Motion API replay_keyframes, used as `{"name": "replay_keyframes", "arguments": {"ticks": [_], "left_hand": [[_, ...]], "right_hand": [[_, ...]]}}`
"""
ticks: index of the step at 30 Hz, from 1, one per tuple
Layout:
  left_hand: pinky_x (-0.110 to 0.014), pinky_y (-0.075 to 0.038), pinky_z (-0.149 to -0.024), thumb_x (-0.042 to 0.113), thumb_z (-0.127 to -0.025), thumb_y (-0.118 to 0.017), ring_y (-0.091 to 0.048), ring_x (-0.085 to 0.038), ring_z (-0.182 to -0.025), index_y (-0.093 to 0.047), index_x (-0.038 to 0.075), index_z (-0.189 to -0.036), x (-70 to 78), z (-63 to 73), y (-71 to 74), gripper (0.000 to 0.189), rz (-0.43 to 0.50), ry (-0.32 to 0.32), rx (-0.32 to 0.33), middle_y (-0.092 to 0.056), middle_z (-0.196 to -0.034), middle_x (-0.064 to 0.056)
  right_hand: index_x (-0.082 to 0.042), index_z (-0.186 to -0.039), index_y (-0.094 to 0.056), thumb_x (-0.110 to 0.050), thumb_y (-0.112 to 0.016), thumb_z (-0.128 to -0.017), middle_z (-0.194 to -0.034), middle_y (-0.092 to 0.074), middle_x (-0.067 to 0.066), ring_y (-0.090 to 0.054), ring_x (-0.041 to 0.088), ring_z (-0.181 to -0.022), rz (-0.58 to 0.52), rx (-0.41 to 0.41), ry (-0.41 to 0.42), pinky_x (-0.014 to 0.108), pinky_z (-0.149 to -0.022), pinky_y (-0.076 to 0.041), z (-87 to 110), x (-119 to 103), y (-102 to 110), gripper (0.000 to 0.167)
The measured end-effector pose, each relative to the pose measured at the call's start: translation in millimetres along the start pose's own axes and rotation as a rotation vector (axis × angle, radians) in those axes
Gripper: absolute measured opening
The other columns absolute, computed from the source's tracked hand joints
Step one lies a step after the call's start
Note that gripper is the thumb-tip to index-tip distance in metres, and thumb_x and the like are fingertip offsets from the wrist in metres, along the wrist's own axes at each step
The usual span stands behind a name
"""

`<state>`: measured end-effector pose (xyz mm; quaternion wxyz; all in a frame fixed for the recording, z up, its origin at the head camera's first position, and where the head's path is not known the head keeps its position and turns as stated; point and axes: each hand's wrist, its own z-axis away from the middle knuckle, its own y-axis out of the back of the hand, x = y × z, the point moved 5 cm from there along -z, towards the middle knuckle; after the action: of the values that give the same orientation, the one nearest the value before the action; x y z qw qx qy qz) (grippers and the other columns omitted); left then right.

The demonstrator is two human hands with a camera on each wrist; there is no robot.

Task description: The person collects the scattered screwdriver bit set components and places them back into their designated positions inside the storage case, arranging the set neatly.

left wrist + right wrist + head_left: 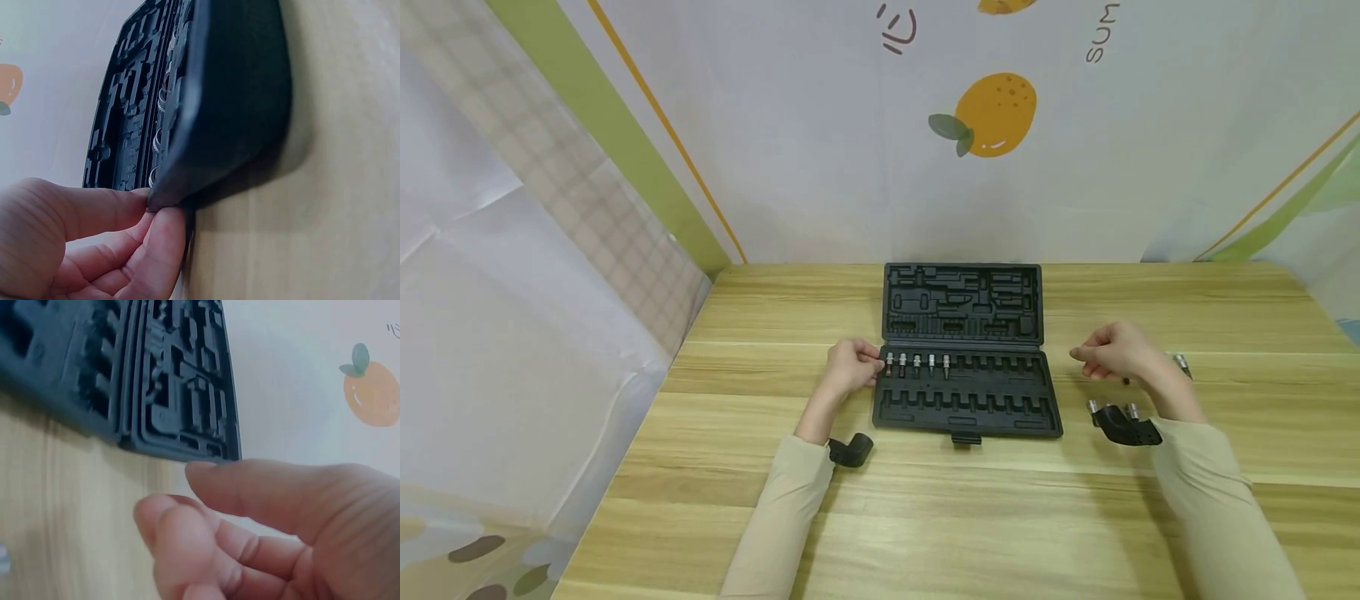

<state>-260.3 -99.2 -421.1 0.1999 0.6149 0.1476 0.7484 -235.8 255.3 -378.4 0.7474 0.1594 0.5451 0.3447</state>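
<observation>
A black plastic socket case point(966, 385) lies open on the table, its moulded lid point(962, 304) folded back behind it. Several silver bit sockets point(917, 365) stand in a row at the left of its back slots. At the case's left side, my left hand point(852, 367) pinches the edge between thumb and index finger point(164, 250). My right hand point(1116, 352) hovers right of the case, fingers loosely bent, with nothing between thumb and fingertips in the right wrist view. Loose bit sockets point(1132, 411) lie beneath and beside that forearm, partly hidden by it.
Another loose socket point(1182, 365) lies farther right on the wooden table point(760, 392). A black wrist mount point(852, 450) sits at the left cuff, and a second mount point(1123, 425) at the right. A printed curtain point(820, 167) hangs behind the table.
</observation>
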Motion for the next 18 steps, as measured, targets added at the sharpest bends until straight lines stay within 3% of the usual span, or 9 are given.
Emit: {"name": "replay_keyframes", "arguments": {"ticks": [18], "left_hand": [[-0.026,-0.057,-0.055,-0.005,-0.084,-0.064,-0.06,-0.015,-0.057,-0.064,-0.008,-0.095,-0.9,-1.2,-0.3,0.011,-0.001,0.01,-0.003,-0.065,-0.081,-0.017]], "right_hand": [[0.018,-0.098,-0.057,-0.011,-0.056,-0.093,-0.066,-0.063,0.003,-0.061,0.011,-0.056,-0.049,0.018,-0.047,0.025,-0.052,-0.055,19.0,32,9,0.029]]}}
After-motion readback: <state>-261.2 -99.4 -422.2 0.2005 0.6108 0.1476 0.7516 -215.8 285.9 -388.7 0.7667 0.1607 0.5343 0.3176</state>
